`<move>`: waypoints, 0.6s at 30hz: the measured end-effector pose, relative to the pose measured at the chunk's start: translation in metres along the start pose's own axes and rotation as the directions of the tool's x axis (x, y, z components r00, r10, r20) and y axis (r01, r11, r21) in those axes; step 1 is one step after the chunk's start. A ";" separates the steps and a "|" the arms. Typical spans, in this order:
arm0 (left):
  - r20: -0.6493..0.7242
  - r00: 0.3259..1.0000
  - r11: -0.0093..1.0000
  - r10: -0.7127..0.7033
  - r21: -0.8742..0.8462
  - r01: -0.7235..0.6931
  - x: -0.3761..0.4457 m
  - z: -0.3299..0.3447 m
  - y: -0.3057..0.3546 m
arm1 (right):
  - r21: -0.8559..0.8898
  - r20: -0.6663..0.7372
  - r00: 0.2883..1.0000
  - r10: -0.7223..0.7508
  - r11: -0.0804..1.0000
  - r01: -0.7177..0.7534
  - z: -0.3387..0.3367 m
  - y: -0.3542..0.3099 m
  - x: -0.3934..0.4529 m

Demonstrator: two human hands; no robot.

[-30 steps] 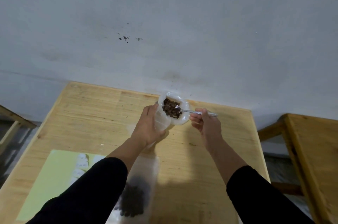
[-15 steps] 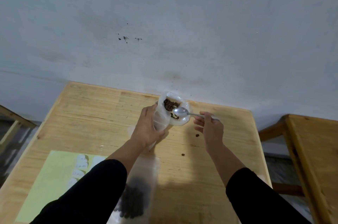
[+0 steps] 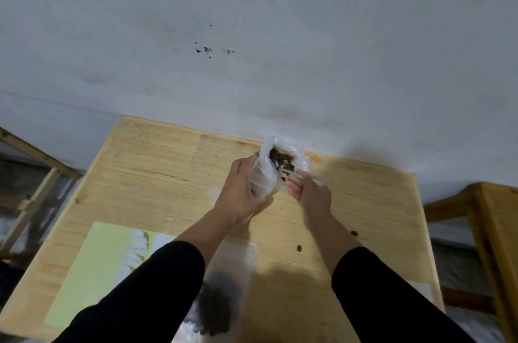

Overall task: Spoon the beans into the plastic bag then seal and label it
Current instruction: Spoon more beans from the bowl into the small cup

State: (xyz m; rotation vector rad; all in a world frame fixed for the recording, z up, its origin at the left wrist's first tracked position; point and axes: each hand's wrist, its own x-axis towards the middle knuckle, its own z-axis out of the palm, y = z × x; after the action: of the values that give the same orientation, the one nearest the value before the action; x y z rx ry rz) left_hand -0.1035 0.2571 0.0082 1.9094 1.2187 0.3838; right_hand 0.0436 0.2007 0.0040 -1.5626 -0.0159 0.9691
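Note:
A clear plastic bag (image 3: 266, 171) stands open near the table's far edge, with brown beans (image 3: 283, 161) showing in its mouth. My left hand (image 3: 244, 191) grips the bag's left side. My right hand (image 3: 308, 194) is at the bag's right lip and holds the spoon (image 3: 318, 182), whose handle pokes out past the fingers. The spoon's bowl is hidden by the bag and fingers. Two loose beans (image 3: 299, 248) lie on the wood at the right.
The wooden table (image 3: 168, 168) stands against a grey wall. A second clear bag of beans (image 3: 215, 309) lies near me between my arms. A green label sheet (image 3: 92, 272) lies at the left. Wooden furniture (image 3: 487, 216) stands to the right.
My right hand has moved left, in against the bag's lip. The spoon bowl, which hung empty over the opening, is out of sight now. Beans have dropped onto the table.

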 end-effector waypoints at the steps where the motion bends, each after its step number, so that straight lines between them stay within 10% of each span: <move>1: 0.001 1.000 1.000 -0.002 0.000 0.002 0.000 0.000 0.000 | 0.028 0.005 1.000 0.028 0.999 -0.028 0.000 -0.002 0.000; 12: -0.001 1.000 1.000 -0.006 -0.029 0.006 0.000 -0.003 0.003 | 0.102 -0.013 0.998 -0.060 0.993 0.061 -0.030 -0.036 -0.011; 18: -0.012 0.999 0.999 0.033 -0.029 -0.034 -0.002 0.000 0.018 | -0.139 0.187 0.938 -0.292 0.937 0.319 -0.040 -0.048 -0.045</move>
State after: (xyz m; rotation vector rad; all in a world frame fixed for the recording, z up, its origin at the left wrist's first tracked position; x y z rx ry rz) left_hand -0.0933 0.2521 0.0222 1.9068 1.1837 0.4295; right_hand 0.0612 0.1581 0.0652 -1.5711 -0.4559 0.8603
